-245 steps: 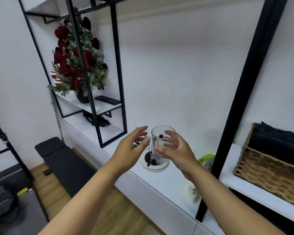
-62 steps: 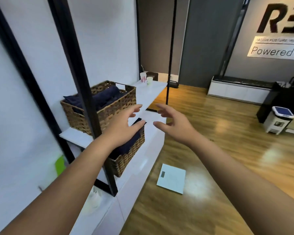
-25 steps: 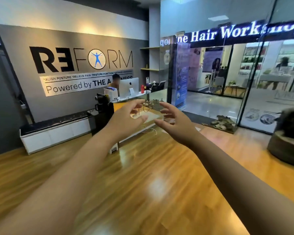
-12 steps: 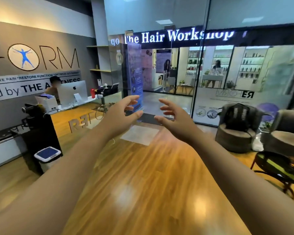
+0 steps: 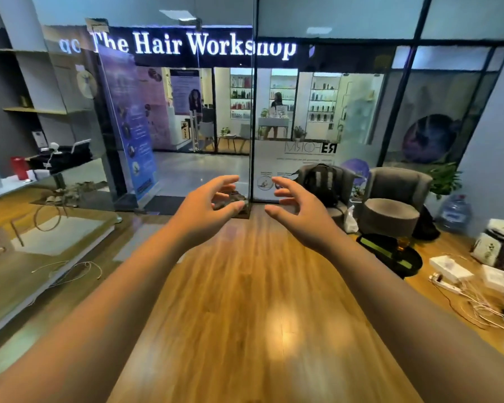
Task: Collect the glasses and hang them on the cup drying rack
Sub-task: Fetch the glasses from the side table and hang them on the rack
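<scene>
Both bare arms stretched forward over a glossy wooden plank floor. Left hand and right hand level, palms facing, a clear gap between them, fingers loosely curved, nothing grasped in either. No drinking glass or cup drying rack distinguishable anywhere in view. Ahead, a glass storefront wall under a lit white "The Hair Workshop" sign. Right of the hands, two grey round armchairs, a low black round table, a clear water jug, white boxes and tangled cables.

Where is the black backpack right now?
The backpack sits on the left grey armchair, right of centre, by the glass wall.
</scene>
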Demonstrator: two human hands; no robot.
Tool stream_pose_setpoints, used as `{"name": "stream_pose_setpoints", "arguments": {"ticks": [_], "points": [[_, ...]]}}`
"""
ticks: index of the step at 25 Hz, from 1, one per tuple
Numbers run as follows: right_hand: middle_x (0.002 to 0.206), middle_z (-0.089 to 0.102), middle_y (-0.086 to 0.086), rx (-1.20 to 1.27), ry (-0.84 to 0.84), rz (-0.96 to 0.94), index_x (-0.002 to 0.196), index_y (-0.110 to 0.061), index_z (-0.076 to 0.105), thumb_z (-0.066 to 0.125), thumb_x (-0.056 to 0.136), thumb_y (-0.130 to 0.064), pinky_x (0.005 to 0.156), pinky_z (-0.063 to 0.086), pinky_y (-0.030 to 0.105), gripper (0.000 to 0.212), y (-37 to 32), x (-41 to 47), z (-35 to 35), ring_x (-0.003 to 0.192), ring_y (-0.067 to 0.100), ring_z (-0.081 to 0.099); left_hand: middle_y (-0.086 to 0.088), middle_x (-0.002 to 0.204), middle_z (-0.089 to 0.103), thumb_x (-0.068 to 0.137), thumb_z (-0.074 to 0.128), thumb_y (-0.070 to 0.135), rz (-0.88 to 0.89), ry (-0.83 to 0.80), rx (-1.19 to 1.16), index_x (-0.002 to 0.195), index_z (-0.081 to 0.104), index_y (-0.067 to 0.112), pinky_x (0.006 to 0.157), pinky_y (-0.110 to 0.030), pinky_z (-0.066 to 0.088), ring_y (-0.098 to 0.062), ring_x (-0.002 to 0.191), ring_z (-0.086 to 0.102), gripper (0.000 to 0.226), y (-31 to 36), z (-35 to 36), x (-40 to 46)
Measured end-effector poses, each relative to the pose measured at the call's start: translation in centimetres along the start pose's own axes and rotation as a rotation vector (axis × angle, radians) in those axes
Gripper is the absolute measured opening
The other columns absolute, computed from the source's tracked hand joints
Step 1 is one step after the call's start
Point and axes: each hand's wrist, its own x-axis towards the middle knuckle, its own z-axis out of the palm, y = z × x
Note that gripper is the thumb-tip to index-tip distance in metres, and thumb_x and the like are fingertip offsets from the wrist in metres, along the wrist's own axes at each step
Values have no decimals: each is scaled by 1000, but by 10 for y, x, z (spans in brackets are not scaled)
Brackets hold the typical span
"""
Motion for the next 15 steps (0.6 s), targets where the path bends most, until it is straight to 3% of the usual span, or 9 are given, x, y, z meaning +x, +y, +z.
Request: {"name": "stream_pose_setpoints", "arguments": {"ticks": [3,10,12,15], "points": [[138,61,-5,-15,84,88,155,-35,47,74,97,-42,101,49,31,65,32,56,9,124,13,59,9,136,63,96,72,38,48,-100,-34,150,52,32,100,-32,52,-9,120,63,57,-43,13,72],[134,61,-9,-75,247,227,153,-38,48,75,96,-43,83,40,8,64,107,156,8,114,1,60,14,139,60,97,70,43,132,-222,-117,148,51,38,103,-32,49,-4,122,59,54,-116,52,214],[137,61,-8,-101,281,253,155,-37,47,75,95,-44,88,42,14,66,134,180,3,118,4,59,10,142,60,98,69,41,149,-242,-125,150,51,35,106,-37,49,-8,125,59,55,-130,73,248],[142,61,-8,-142,288,279,154,-42,45,74,94,-48,103,48,33,67,180,210,-9,126,7,55,9,144,60,99,69,40,175,-273,-124,152,50,33,109,-40,48,-11,129,58,57,-143,111,299]]}}
